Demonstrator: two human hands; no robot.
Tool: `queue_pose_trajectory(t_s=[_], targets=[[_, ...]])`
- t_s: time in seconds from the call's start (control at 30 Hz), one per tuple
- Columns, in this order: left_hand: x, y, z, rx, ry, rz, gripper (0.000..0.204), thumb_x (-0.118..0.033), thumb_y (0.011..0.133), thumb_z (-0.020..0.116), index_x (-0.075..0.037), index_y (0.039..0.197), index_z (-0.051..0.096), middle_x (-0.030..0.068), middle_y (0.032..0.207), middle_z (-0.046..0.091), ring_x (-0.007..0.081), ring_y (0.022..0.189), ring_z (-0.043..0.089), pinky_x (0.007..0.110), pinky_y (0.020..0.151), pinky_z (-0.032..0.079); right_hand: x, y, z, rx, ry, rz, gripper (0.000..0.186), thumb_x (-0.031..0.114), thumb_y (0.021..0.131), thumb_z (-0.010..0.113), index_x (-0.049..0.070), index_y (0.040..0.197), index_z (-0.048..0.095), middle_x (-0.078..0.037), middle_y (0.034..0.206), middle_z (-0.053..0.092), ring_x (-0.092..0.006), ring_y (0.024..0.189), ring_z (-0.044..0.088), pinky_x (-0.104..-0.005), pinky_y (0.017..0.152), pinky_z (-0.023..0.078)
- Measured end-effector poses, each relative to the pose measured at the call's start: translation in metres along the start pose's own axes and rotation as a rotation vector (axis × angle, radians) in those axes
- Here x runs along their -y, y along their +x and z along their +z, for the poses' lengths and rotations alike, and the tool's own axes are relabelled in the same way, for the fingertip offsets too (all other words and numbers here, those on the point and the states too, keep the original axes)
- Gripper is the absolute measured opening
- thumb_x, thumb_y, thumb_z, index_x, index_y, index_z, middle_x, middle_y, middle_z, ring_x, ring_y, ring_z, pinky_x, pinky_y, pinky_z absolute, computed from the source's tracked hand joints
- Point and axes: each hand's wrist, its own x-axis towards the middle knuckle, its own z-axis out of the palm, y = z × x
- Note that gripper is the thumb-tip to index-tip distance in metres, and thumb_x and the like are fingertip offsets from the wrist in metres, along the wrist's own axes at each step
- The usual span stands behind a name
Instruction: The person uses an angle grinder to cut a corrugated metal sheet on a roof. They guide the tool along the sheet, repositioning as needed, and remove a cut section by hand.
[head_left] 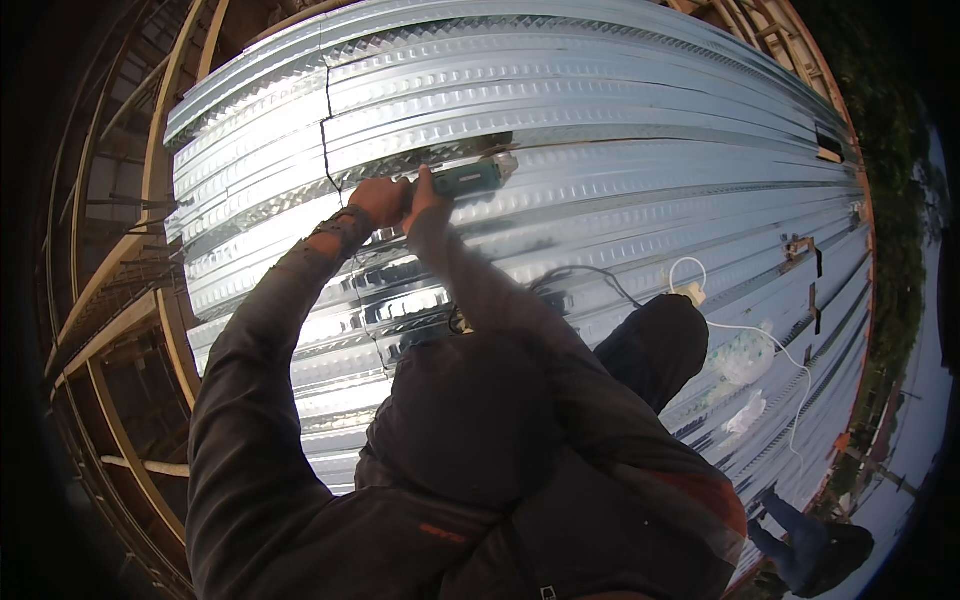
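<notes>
My left hand (pixel 378 202) is closed around the rear end of a green angle grinder (pixel 467 178), and my right hand (pixel 427 196) grips it just to the right. The grinder's head points right, low over long, ribbed, silvery metal sheets (pixel 640 170). To the left of my hands, a dark jagged line (pixel 326 150) runs across several sheets. A dark cord (pixel 585 268) loops over the metal beside my bent knee. Near that knee, a pale plug connector (pixel 691 294) has a white cord leading off it. My arms and body hide part of the sheets below.
Wooden beams (pixel 160 300) frame a drop at the left edge. Right of my knee lie a crumpled clear plastic item (pixel 745 355) and white cord. Small brackets (pixel 798 250) sit farther right. Another person (pixel 820 545) is at the lower right. Greenery runs beyond the right edge.
</notes>
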Motion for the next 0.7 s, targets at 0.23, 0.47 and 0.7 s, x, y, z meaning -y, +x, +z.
queue_pose_trajectory(t_s=[0.23,0.47,0.7], targets=[[0.013,-0.009,0.005,0.014,0.029,-0.011,0.034,-0.023,0.087,0.060,-0.005,0.116,0.057,0.0198,0.090,0.070,0.0362,0.085,0.070,0.047,0.073,0.056,-0.007,-0.008,0.016,-0.258,-0.118,0.111,0.092,0.046,0.078,0.081,0.009,0.145,0.030,-0.011,0.140,0.047,-0.0314,0.120,0.055,-0.0502,0.090,0.053],[0.008,-0.023,-0.014,0.105,-0.064,-0.081,0.031,-0.023,0.088,0.058,-0.003,0.112,0.057,0.0189,0.086,0.070,0.0362,0.085,0.070,0.047,0.073,0.055,-0.015,-0.020,0.019,-0.193,-0.084,0.093,0.087,0.045,0.077,0.082,0.015,0.144,0.036,-0.007,0.136,0.052,-0.0285,0.116,0.057,-0.0486,0.084,0.051],[0.029,-0.023,0.006,0.041,-0.010,-0.038,0.033,-0.023,0.087,0.059,-0.003,0.113,0.057,0.0206,0.092,0.070,0.0377,0.089,0.069,0.048,0.077,0.055,-0.035,-0.003,0.018,-0.193,-0.097,0.102,0.086,0.045,0.077,0.082,0.018,0.144,0.036,-0.007,0.134,0.053,-0.0270,0.113,0.058,-0.0464,0.080,0.052]])
